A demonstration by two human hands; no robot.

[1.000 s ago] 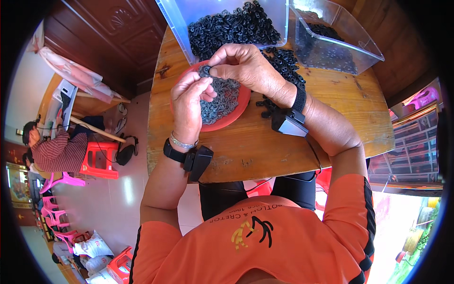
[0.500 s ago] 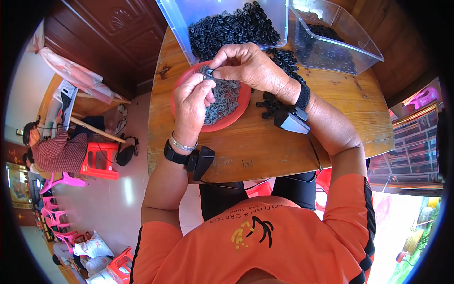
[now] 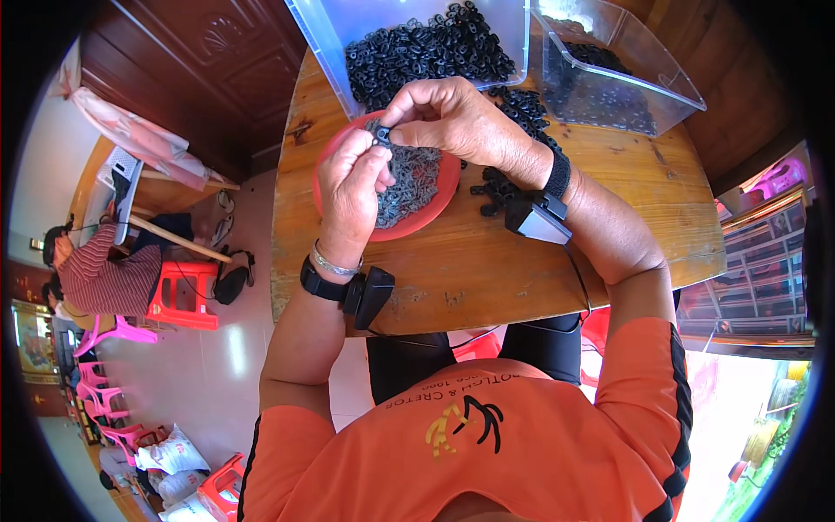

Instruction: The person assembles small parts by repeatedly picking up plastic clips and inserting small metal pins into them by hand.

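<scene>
Above a red bowl, a small black part with a hole is pinched between my two hands. My left hand grips it from below with thumb and forefinger. From the upper right, the thumb and bent fingers of my right hand close on the same part. Many small grey pieces fill the bowl beneath. Exactly what joins or sits in the black part is too small to make out.
A clear bin of black looped parts stands at the far edge of the wooden table. Another clear bin stands right of it. Loose black parts lie beside my right wrist. At left, a person sits by a red stool.
Both hands have shifted very slightly, still pinching the small black part, which seems turned a little. At left, the seated person's arm has moved.
</scene>
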